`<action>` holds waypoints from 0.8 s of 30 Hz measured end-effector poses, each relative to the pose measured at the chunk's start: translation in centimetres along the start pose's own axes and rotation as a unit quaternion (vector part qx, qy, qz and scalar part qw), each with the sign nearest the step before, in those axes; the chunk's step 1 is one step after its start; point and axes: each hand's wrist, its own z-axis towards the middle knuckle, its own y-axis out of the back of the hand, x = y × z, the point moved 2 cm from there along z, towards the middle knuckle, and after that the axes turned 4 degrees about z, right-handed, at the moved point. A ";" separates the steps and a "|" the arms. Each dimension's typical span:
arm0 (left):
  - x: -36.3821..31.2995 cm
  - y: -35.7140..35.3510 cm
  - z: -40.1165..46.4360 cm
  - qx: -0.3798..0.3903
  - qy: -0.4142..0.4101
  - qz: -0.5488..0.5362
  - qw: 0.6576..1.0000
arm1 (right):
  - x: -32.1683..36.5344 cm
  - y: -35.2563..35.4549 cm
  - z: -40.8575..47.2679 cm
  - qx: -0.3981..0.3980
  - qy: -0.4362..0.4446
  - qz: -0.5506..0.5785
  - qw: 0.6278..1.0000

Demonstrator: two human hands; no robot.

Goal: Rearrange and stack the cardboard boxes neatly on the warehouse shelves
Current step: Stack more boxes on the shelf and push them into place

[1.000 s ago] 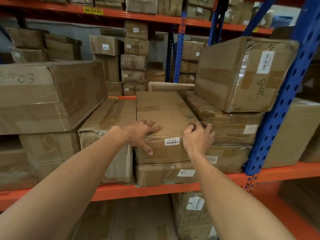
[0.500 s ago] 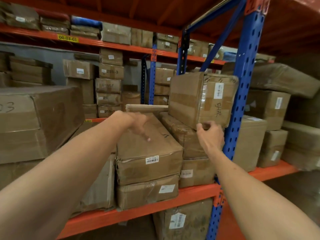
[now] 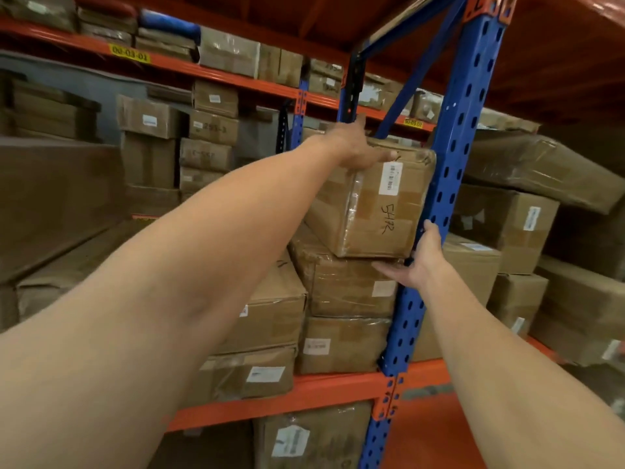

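Fingers of our left hand are draped over the top edge of the box marked in pen, while the right hand cups its lower right corner, fingers loosely spread, probably so we can steady the top and lift from below. That box sits tilted on the stack, jammed against the blue post, so it likely needs squaring up.
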 end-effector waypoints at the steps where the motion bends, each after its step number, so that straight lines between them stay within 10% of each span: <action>1: -0.5 -0.8 0.4 -0.002 0.019 -0.051 0.999 | 0.2 -0.2 0.2 0.012 -0.007 0.016 1.000; 16: 6.9 -1.9 -5.2 -0.214 0.127 -0.321 0.914 | -1.3 -6.2 0.1 0.008 0.047 0.051 0.998; 24: 16.5 -2.4 -10.1 -0.131 0.337 -0.661 0.657 | -3.1 -13.9 -2.9 0.165 0.059 -0.151 0.973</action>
